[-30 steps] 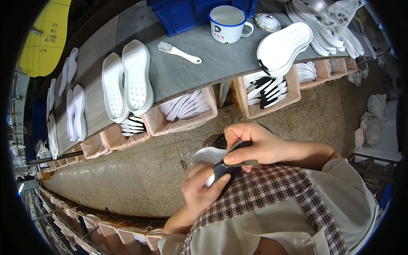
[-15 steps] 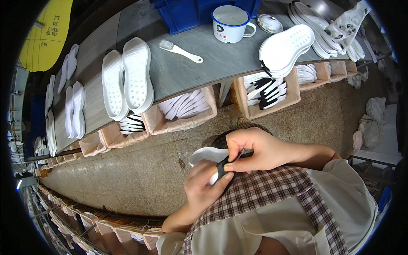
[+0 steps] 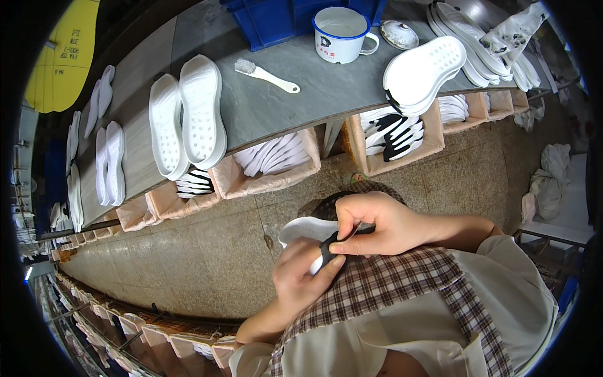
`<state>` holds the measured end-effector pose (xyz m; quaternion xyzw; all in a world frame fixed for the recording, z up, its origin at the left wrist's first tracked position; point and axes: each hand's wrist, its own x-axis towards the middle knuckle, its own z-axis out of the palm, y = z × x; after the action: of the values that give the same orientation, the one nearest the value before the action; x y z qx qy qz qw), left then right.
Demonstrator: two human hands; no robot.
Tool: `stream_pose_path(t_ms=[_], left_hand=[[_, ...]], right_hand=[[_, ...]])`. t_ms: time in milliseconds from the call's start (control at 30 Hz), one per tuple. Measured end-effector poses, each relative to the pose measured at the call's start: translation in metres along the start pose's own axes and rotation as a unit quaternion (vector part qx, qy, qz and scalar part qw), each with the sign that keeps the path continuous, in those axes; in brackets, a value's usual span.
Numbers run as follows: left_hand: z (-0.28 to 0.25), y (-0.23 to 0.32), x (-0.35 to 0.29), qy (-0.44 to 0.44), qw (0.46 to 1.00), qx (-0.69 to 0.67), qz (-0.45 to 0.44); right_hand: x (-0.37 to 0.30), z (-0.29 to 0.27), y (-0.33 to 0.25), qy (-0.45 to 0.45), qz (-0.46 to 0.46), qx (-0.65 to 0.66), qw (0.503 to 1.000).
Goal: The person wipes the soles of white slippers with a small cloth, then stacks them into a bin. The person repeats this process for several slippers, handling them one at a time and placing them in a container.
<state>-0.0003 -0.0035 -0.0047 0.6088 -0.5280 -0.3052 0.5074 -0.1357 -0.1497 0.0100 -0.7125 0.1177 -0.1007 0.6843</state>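
A white shoe sole (image 3: 307, 227) with a black part at its near end is held over my lap. My left hand (image 3: 298, 269) is closed round it, with the thumb along its near side. My right hand (image 3: 379, 223) pinches a thin black piece (image 3: 331, 244) at that end between thumb and fingertips. The fingers cover much of the sole, so I cannot tell how far the black piece is fixed to it. On the bench beyond lies a pair of white soles (image 3: 202, 112), and a white brush (image 3: 266, 75) rests to their right.
The grey bench (image 3: 270, 116) curves across the far side. It bears an enamel mug (image 3: 342, 38), a lid (image 3: 399, 34), a stack of white soles (image 3: 424, 74) and a blue crate (image 3: 270, 28). Lined bins (image 3: 396, 164) of white and black pieces hang below its edge.
Both hands keep nearly the same hold on the sole and the black piece. The right hand has shifted very slightly; the things on the bench stay put.
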Motion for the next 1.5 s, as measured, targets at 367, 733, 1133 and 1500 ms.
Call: stream_pose_path(t_ms=[367,733,1133,1500], left_hand=[[0.002,-0.001,0.001,0.023,0.999,-0.017,-0.015],[-0.002,-0.002,0.000,0.035,0.999,-0.025,0.007],[0.000,-0.001,0.000,0.011,1.000,0.000,0.018],[0.000,0.003,0.000,0.023,1.000,0.010,0.010]], right_hand=[[0.000,0.003,0.003,0.024,-0.013,0.011,1.000],[-0.003,0.001,-0.001,0.025,0.103,0.258,0.960],[-0.002,0.011,0.002,0.091,-0.095,-0.083,0.988],[-0.006,0.006,-0.002,0.037,0.004,0.072,0.997]])
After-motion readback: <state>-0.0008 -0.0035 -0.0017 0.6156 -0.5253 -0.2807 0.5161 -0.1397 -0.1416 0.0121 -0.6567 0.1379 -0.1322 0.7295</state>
